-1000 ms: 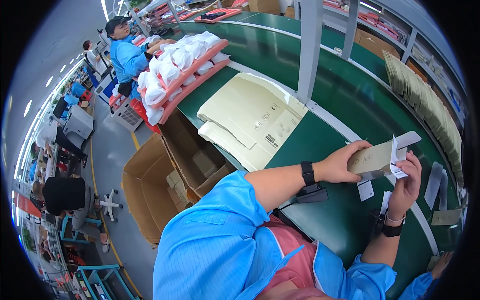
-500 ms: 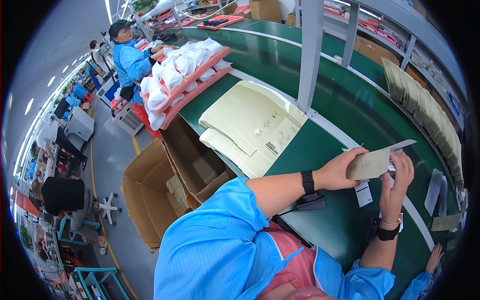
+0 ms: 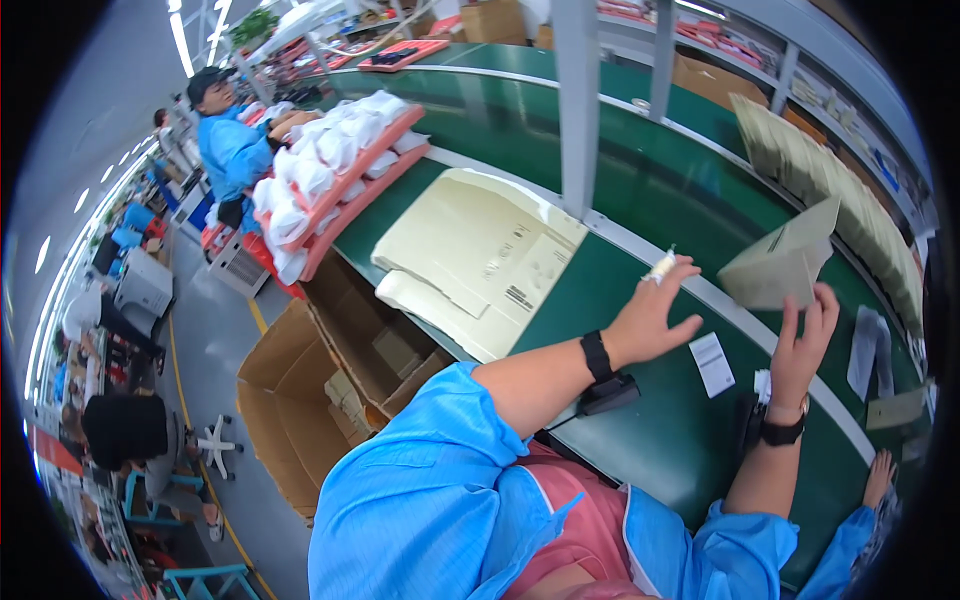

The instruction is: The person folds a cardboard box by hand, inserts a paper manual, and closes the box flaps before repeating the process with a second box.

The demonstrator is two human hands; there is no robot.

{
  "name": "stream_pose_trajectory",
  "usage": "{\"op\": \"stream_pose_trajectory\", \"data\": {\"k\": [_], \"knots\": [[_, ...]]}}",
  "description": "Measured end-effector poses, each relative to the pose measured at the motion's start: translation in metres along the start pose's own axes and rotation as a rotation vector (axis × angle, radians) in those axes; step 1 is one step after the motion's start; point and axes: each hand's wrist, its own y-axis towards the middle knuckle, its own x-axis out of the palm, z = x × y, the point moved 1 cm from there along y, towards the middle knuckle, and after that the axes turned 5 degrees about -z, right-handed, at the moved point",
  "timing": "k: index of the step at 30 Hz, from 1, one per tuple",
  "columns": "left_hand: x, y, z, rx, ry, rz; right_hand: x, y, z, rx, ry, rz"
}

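my left hand (image 3: 645, 325) is spread wide, my right hand (image 3: 800, 348) at the beige box (image 3: 782, 262), can't tell whether it's pinching

Left forearm (image 3: 535, 392) reaches forward and to right, wrist (image 3: 612, 348) nearly straight. Left hand (image 3: 645, 325) loose, fingers spread, thumb well apart. Right forearm (image 3: 762, 485) extended forward. Right hand (image 3: 803, 348) in line with it, fingers pointing away from body, thumb parted; grip unclear. Hands not touching.

Unreadable print (image 3: 519, 297) on cream cartons (image 3: 450, 230) and white card (image 3: 711, 366)
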Motion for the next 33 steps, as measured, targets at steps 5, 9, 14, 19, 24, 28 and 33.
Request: {"op": "stream_pose_trajectory", "data": {"k": [5, 9, 14, 19, 24, 28, 33], "knots": [[0.000, -0.001, -0.010, -0.008, 0.005, -0.108, -0.007, 0.015, 0.042, 0.030, -0.193, 0.166], [0.006, -0.001, -0.007, 0.012, -0.007, -0.172, -0.004, 0.007, 0.077, 0.088, -0.310, 0.071], [0.005, -0.001, -0.010, -0.001, -0.020, -0.148, 0.006, 0.007, 0.073, 0.163, -0.088, 0.015], [0.004, 0.000, -0.010, 0.010, 0.012, -0.136, -0.002, 0.016, 0.032, 0.045, -0.295, 0.191], [-0.010, 0.002, -0.021, -0.054, 0.069, -0.049, 0.026, 0.002, -0.021, -0.121, -0.134, -0.014], [-0.046, 0.005, -0.015, -0.260, 0.168, 0.161, 0.056, -0.022, -0.047, -0.168, 0.023, -0.338], [-0.116, -0.022, -0.068, -0.534, 0.642, 0.120, 0.072, -0.035, -0.050, -0.168, 0.114, -0.447]]}}
